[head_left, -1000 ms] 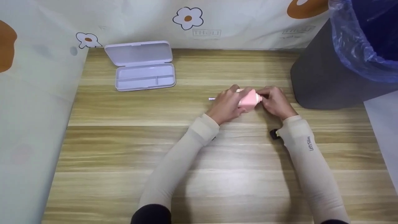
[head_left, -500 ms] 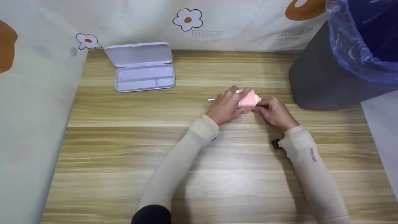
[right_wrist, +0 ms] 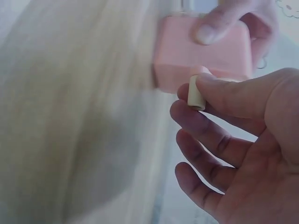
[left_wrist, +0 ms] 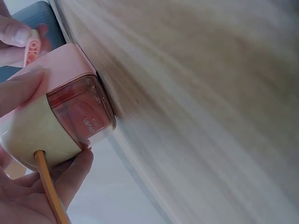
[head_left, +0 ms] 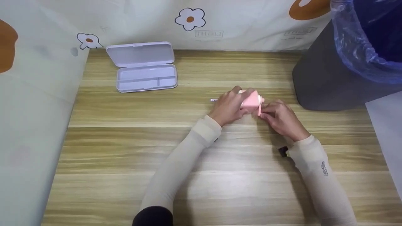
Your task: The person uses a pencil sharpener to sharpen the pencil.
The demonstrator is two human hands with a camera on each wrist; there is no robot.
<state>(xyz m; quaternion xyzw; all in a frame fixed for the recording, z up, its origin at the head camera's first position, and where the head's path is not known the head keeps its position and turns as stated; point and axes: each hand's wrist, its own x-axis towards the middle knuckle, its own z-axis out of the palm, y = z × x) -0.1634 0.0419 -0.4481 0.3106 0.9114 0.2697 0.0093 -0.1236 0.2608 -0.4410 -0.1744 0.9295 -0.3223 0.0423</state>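
Observation:
A pink and cream hand-crank pencil sharpener (head_left: 251, 102) lies on the wooden table, gripped from above by my left hand (head_left: 226, 106). In the left wrist view, its clear shavings bin (left_wrist: 86, 114) shows, and an orange pencil (left_wrist: 50, 186) goes into the cream face. The pencil's pale end (head_left: 213, 100) sticks out left of that hand in the head view. My right hand (head_left: 282, 117) pinches the cream knob (right_wrist: 196, 95) of the crank between thumb and forefinger, its other fingers loosely bent. The pink crank arm (head_left: 259, 110) points toward the near side of the table.
An open lilac pencil case (head_left: 146, 84) with inner compartments sits at the back left, its lid raised. A dark grey bin (head_left: 326, 75) with a blue plastic liner stands at the right. Flower-patterned cloth (head_left: 251, 28) hangs behind the table.
My right hand has swung the crank from the far side round toward the near side, its forearm shifting nearer and rightward. My left hand and the sharpener stay put.

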